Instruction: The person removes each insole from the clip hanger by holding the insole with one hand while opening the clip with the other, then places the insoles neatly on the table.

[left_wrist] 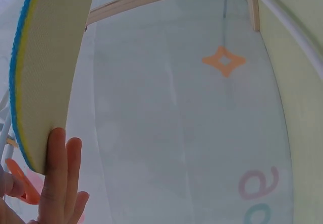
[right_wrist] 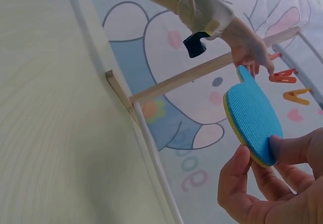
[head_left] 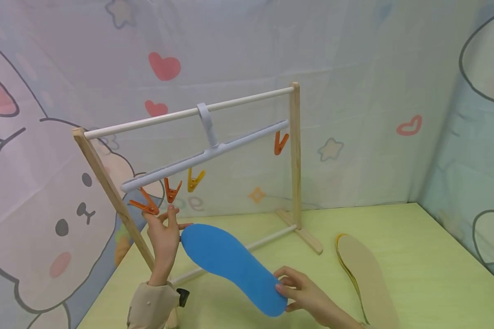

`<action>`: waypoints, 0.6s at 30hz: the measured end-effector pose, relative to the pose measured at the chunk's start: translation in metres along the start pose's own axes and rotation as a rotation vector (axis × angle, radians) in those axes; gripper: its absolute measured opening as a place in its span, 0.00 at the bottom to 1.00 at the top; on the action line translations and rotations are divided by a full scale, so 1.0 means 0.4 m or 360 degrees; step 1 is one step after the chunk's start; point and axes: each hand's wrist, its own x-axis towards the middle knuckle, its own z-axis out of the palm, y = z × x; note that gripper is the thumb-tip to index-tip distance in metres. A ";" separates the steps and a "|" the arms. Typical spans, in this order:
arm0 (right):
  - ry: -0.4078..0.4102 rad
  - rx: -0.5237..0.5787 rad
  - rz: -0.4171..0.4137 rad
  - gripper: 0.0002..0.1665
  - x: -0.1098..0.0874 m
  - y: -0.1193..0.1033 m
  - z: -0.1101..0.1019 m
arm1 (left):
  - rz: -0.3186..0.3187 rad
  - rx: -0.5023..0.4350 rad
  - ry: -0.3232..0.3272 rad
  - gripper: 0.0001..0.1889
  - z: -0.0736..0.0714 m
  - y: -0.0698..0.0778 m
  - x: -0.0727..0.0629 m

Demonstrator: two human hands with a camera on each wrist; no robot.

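Observation:
A blue insole (head_left: 230, 260) is held up at a slant between my hands, its blue face towards the head view. My right hand (head_left: 300, 292) pinches its lower end between thumb and fingers. At the upper end, straight fingers of my left hand (head_left: 164, 237) touch the beige underside of the insole (left_wrist: 53, 62). Close above the left hand hangs a tilted orange clip (head_left: 146, 203); the left wrist view has an orange clip (left_wrist: 24, 182) right at the thumb. A second orange clip (head_left: 171, 191) and a yellow clip (head_left: 194, 180) hang just to the right.
The clips hang from a pale hanger bar (head_left: 206, 157), hooked on the white rail (head_left: 144, 122) of a wooden rack (head_left: 295, 160). Another orange clip (head_left: 280, 142) hangs at its right end. A beige insole (head_left: 364, 269) with a yellow edge lies on the table at right.

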 end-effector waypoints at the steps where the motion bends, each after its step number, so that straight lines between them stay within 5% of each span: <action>1: -0.0002 0.0000 -0.0001 0.19 -0.001 -0.001 -0.002 | 0.0002 0.0014 -0.0007 0.30 0.000 -0.001 -0.001; 18: -0.0021 -0.0029 -0.0045 0.18 -0.025 -0.019 -0.036 | -0.0023 -0.0027 -0.0070 0.23 0.013 -0.022 -0.003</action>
